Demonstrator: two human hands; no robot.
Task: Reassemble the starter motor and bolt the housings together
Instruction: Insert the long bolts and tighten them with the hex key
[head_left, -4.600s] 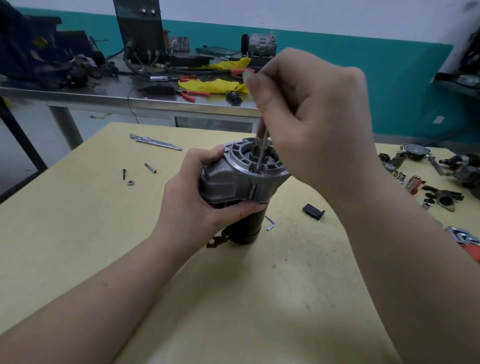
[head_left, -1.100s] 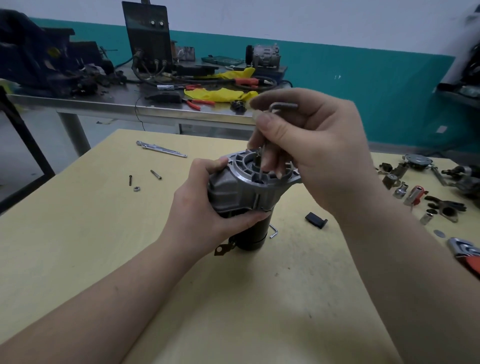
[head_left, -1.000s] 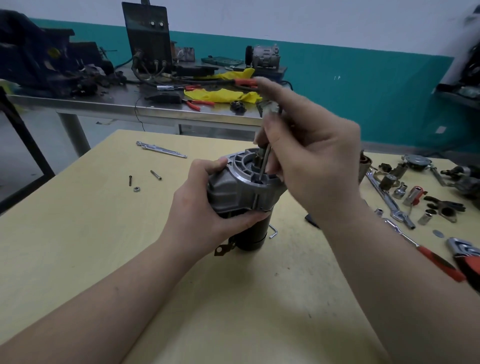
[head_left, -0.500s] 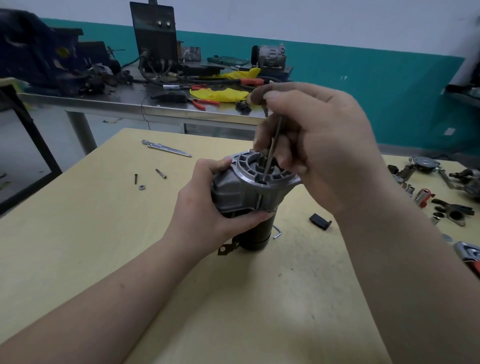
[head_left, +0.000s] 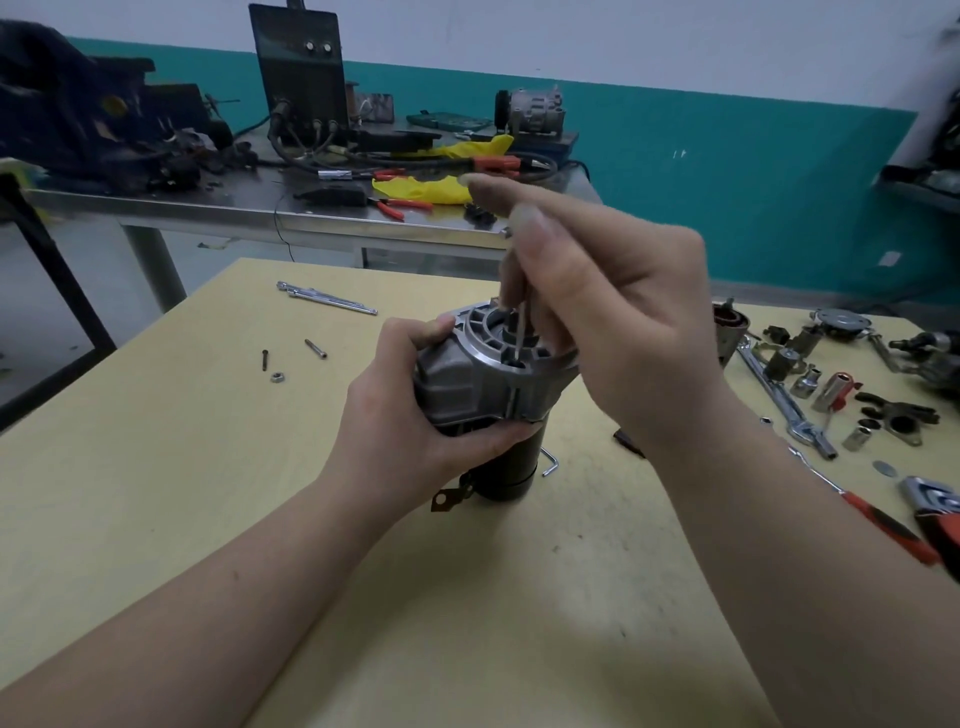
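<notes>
The left hand (head_left: 415, 415) grips the heavy, rigid grey cast-aluminium starter housing (head_left: 467, 379) by its body — right-hand fingers (head_left: 540, 244) pinch the thin steel hex key (head_left: 521, 332).

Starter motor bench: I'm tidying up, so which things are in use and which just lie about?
In use:
- starter motor, held by left hand
- hex key, pinched by right hand

Lying about:
- loose bolts and nut
- second hex key
- sockets
- wrench
</notes>
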